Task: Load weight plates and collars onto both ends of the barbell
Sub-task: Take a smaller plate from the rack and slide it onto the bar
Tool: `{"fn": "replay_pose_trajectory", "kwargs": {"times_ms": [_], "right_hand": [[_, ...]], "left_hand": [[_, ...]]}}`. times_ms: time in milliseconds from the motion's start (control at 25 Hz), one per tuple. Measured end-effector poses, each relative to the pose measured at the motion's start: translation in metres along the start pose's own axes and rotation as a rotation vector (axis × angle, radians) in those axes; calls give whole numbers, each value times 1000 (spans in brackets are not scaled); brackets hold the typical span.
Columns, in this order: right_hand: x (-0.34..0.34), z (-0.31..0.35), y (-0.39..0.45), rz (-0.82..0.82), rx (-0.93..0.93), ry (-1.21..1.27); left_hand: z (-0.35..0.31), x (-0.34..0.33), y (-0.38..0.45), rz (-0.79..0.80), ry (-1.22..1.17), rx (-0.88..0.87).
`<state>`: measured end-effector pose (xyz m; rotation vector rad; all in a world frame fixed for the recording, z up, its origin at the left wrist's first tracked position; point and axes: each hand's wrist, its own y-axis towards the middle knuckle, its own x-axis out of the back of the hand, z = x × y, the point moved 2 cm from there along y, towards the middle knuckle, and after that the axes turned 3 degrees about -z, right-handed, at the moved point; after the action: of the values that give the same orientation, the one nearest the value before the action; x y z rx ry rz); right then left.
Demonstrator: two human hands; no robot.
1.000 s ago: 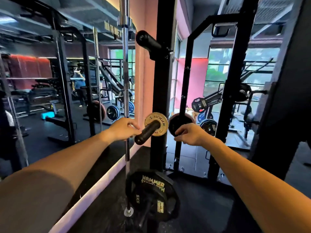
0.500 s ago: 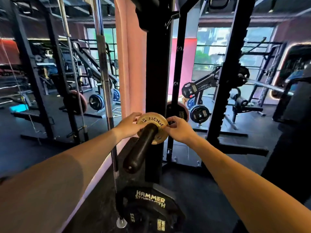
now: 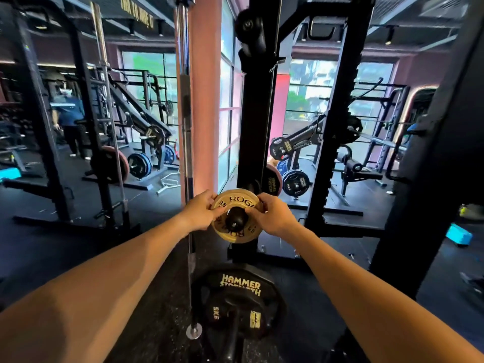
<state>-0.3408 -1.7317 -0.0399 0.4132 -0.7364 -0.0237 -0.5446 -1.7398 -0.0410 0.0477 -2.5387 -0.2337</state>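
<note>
A small tan Rogue plate [image 3: 235,235] marked 0.5 sits near the tip of a black storage peg [image 3: 234,221] on the black rack upright [image 3: 252,132]. My left hand [image 3: 203,212] grips the plate's left rim and my right hand [image 3: 273,217] grips its right rim. The peg's rounded end pokes through the plate's hole toward me. A steel barbell [image 3: 184,127] stands upright just left of the rack, its end resting on the floor.
Below the peg hangs a black Hammer Strength 5 kg plate [image 3: 239,292] on a lower peg. A pink pillar [image 3: 203,100] stands behind the barbell. Other racks, loaded plates [image 3: 294,182] and a bench fill the right. A person [image 3: 69,119] stands far left.
Both hands have closed on the small plate's rim and drawn it along the peg toward its tip. The camera has swung so the peg now points straight at me.
</note>
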Motion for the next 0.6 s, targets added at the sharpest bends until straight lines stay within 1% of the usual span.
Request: {"fn": "replay_pose_trajectory", "kwargs": {"times_ms": [80,160,280,360,600], "right_hand": [[7,16,-35,-13,3,0],[21,30,-74,-31,-22,53],[63,34,-128,-88,-117,160],[104,28,-161,-134,-164,150],[251,-3,-278,-375,-217,-18]], "left_hand": [[-3,5,-33,27,-11,2],[-11,6,-66,54,-65,-14],[-47,-14,-103,113,-258,-58],[-80,-41,-121,171,-347,-94],[-200,-150,-182,386,-415,-293]]}}
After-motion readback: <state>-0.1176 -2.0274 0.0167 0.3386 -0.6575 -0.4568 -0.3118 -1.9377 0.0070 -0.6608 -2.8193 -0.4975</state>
